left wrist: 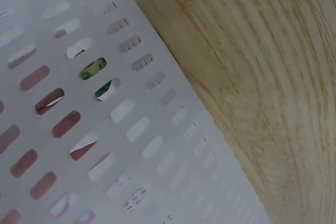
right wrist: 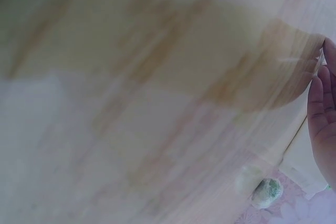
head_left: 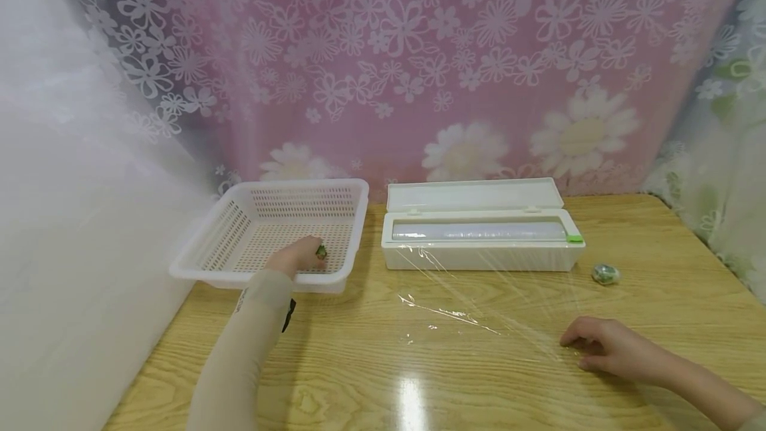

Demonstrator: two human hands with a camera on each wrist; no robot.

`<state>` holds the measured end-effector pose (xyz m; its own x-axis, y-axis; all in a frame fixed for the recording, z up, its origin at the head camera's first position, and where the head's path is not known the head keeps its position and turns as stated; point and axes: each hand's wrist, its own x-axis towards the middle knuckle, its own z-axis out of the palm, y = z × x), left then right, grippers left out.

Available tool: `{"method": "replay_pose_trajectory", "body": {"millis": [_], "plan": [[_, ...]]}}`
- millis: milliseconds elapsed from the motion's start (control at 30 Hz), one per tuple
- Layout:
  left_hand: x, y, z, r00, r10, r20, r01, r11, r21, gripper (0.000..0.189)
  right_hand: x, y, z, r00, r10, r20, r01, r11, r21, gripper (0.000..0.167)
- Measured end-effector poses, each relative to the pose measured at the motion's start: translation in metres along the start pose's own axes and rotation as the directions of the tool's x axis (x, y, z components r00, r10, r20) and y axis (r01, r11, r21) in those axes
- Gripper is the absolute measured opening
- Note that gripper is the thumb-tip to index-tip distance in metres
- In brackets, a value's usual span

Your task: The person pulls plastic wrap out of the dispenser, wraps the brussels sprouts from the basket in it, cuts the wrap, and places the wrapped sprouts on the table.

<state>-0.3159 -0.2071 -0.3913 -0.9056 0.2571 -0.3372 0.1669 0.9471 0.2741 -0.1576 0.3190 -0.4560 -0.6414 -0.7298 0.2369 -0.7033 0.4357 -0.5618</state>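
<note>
Reaching over the near rim of a white slotted plastic basket, my left hand holds a small green thing inside it. Through the basket's slots, the left wrist view shows patches of green and pale yellow; its exact kind is hidden. My right hand, low over the table, pinches the edge of a clear sheet of cling film. The film stretches forward to a roll in a white dispenser box with its lid raised.
A small green-and-white bundle in clear wrap lies right of the dispenser box. A green slider sits at the box's right end. Behind the wooden table hangs a pink flowered curtain; a white sheet borders the left.
</note>
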Motion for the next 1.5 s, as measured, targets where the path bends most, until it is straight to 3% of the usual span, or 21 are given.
{"method": "replay_pose_trajectory", "body": {"millis": [133,367,600,767,867,1033,1200,1300,1400,1433,1500], "plan": [[0.000,0.001,-0.001,0.999,-0.010,-0.034,0.012,0.999,0.045,0.053,0.000,-0.001,0.000,1.000,0.003,0.002,-0.003,1.000,-0.004,0.029],[0.003,-0.001,-0.001,0.999,0.006,-0.039,-0.002,0.996,0.088,0.020,0.001,-0.002,0.000,1.000,0.009,0.002,-0.009,1.000,-0.012,0.029],[0.004,-0.004,-0.002,0.999,0.004,-0.049,0.002,0.993,0.118,0.022,0.003,-0.001,0.000,1.000,0.021,0.013,-0.020,1.000,-0.023,0.029],[0.001,-0.004,-0.005,0.987,-0.006,-0.160,0.015,0.999,0.052,0.023,0.005,-0.002,-0.001,1.000,0.011,0.023,-0.010,1.000,-0.019,0.028],[-0.001,-0.001,-0.011,0.959,0.005,-0.284,-0.014,0.999,-0.030,0.028,0.005,-0.004,-0.002,1.000,0.002,0.022,-0.002,1.000,-0.029,0.028],[-0.009,0.017,-0.023,0.895,0.043,-0.444,-0.111,0.985,-0.129,0.032,0.005,-0.004,-0.003,1.000,-0.009,0.023,0.009,0.999,-0.039,0.028],[-0.025,0.046,-0.031,0.816,0.133,-0.562,-0.216,0.973,-0.084,0.029,0.004,-0.004,-0.003,0.999,0.006,0.035,-0.005,1.000,-0.027,0.027],[-0.033,0.064,-0.030,0.757,0.220,-0.616,-0.284,0.959,-0.006,0.027,0.004,-0.004,-0.003,0.999,0.009,0.040,-0.008,0.999,-0.031,0.027],[-0.038,0.082,-0.025,0.719,0.290,-0.632,-0.347,0.937,0.036,0.028,0.003,-0.004,-0.003,0.999,0.009,0.044,-0.007,0.999,-0.037,0.027],[-0.040,0.088,-0.023,0.711,0.308,-0.633,-0.367,0.929,0.039,0.028,0.003,-0.004,-0.003,0.999,0.010,0.045,-0.008,0.999,-0.036,0.027],[-0.043,0.101,-0.021,0.708,0.339,-0.619,-0.406,0.913,0.036,0.030,0.003,-0.005,-0.003,0.999,0.007,0.045,-0.005,0.999,-0.040,0.027]]}}
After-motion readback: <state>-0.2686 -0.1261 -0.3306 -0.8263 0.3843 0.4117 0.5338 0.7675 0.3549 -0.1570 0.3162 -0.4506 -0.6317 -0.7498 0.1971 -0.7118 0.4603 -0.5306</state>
